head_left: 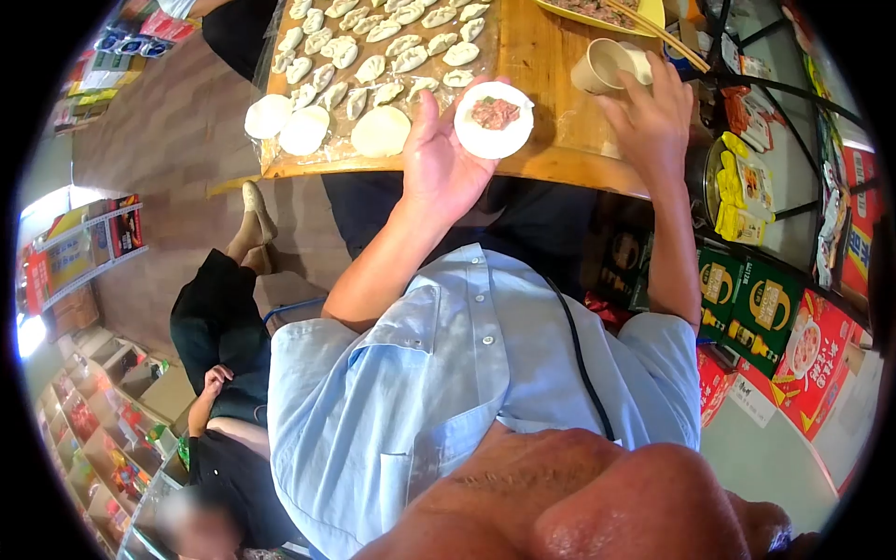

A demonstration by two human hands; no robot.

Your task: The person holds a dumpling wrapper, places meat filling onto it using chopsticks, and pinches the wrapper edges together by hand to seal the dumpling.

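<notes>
On the fingers of my left hand [439,163] rests a round dumpling wrapper [509,142] with a mound of pink meat filling [495,114] at its centre. The thumb stands away from the wrapper. My right hand [653,121] reaches over the table's right side, its bent fingers apart at the rim of a pale paper cup [590,73]. Whether a fingertip is inside the cup, I cannot tell. Flat wrappers [381,132] lie along the table's front edge, left of my left hand. Behind them, several folded dumplings [409,60] lie in rows on plastic film.
A yellow dish of filling [597,13] with chopsticks [667,37] across it stands at the back right of the wooden table [551,154]. Packaged goods [742,191] and boxes [756,303] crowd the right. A seated person [219,345] is at the left.
</notes>
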